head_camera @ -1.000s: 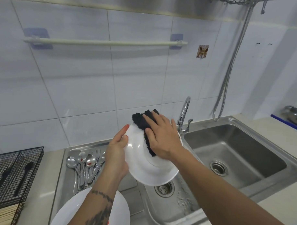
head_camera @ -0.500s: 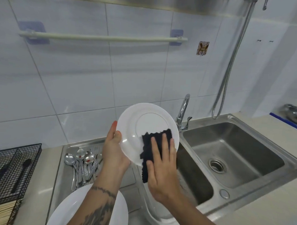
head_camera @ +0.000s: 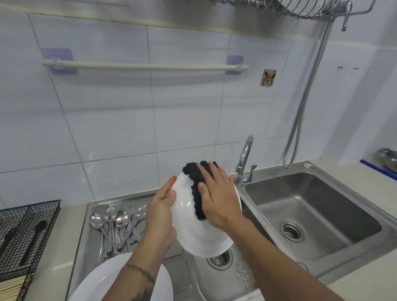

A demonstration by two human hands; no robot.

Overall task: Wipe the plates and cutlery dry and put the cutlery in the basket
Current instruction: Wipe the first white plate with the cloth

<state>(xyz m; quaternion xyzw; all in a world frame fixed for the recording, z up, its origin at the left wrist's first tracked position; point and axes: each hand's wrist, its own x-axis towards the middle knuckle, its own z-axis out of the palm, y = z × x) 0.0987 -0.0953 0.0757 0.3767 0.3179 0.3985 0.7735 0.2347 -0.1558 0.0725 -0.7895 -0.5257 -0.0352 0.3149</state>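
My left hand grips the left rim of a white plate, tilted over the left sink bowl. My right hand presses a black cloth flat against the plate's upper part. Several spoons and forks lie in a pile on the steel drainboard, left of the plate. A black wire basket stands at the far left on the counter, with dark utensils inside. A second white plate lies below my left forearm.
The steel double sink fills the right side, with a chrome tap behind it. A hose hangs down the tiled wall from a dish rack overhead. A metal pot sits at the far right.
The plate has tipped from upright to leaning over the sink bowl. My right hand has slid the cloth from the plate's lower part up to its top edge.
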